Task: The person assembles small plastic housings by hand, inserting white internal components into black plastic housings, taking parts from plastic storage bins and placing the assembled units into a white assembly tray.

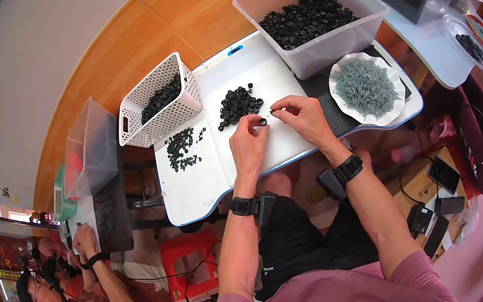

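Observation:
Over the white tabletop [271, 81], my left hand [248, 147] pinches a small round black cap [263, 122] between thumb and fingers. Close beside it, my right hand [306, 121] has thumb and forefinger pressed together on a tiny thin piece, too small to name. The two sets of fingertips are nearly touching. Just beyond my left hand lies a heap of black caps [238, 105]. Smaller black pieces [180, 150] are scattered further left. To the right of my right hand, a white scalloped plate [397, 112] holds a pile of thin grey-green pieces [366, 87].
A clear plastic bin [318, 58] of black parts stands at the back right, a white perforated basket [156, 126] at the back left. Co-workers [98, 297] sit left and right. A red stool [173, 258] and cables are below; a cardboard box [408, 198] carries devices.

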The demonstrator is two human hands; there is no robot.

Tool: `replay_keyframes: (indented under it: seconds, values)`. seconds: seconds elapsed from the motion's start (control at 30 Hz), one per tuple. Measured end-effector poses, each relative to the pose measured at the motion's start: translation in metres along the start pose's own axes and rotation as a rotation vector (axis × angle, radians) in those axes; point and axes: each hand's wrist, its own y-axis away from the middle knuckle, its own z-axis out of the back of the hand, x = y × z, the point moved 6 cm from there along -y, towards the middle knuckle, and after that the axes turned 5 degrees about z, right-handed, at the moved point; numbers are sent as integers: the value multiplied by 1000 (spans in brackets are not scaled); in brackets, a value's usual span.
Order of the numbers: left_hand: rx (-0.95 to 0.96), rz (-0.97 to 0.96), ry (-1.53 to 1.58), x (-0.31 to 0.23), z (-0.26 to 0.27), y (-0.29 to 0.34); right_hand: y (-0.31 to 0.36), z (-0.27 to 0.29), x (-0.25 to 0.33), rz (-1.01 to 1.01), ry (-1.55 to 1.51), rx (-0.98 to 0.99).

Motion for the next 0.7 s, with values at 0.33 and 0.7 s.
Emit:
replay_keyframes:
  seconds: [0.33,0.7]
  values:
    - [-31,28,140,6,-6,5,0,-6,8,65,148,84]
    - [-77,-70,116,12,-8,6,1,-13,18,118,265,145]
